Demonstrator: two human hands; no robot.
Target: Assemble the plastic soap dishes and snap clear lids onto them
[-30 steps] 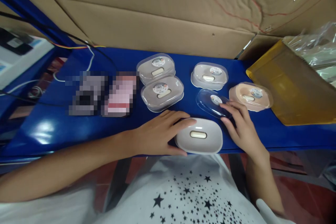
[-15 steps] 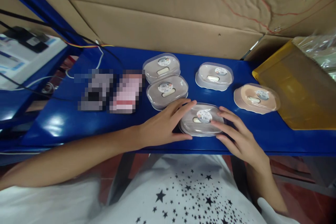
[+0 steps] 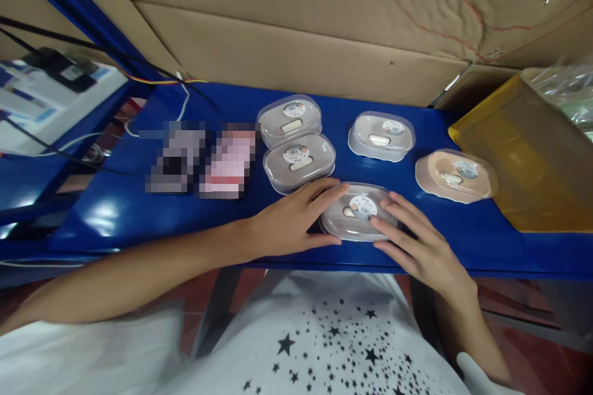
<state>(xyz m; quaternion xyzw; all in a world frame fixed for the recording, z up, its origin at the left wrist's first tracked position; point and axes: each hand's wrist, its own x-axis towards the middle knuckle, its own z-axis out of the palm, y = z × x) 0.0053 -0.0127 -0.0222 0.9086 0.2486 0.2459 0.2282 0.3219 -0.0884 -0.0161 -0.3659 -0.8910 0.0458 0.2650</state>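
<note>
A grey soap box with a clear lid and round sticker [image 3: 359,217] lies at the near edge of the blue table [image 3: 115,222]. My left hand [image 3: 291,222] clasps its left end, fingers along the far side and thumb on the near side. My right hand [image 3: 417,245] rests on the lid's right part with fingers spread flat on it. The clear lid sits on the box.
Behind stand two lidded grey boxes [image 3: 299,160], a white one [image 3: 380,134] and a peach one [image 3: 456,174]. A yellow bin [image 3: 528,154] with plastic bags is at the right. Two blurred items [image 3: 199,160] lie left. Cardboard [image 3: 296,49] walls the back; cables and a white device [image 3: 46,99] at far left.
One second ago the clear lid lay apart under my right hand and the grey base was bare. Now the lid covers the box and both hands are on it.
</note>
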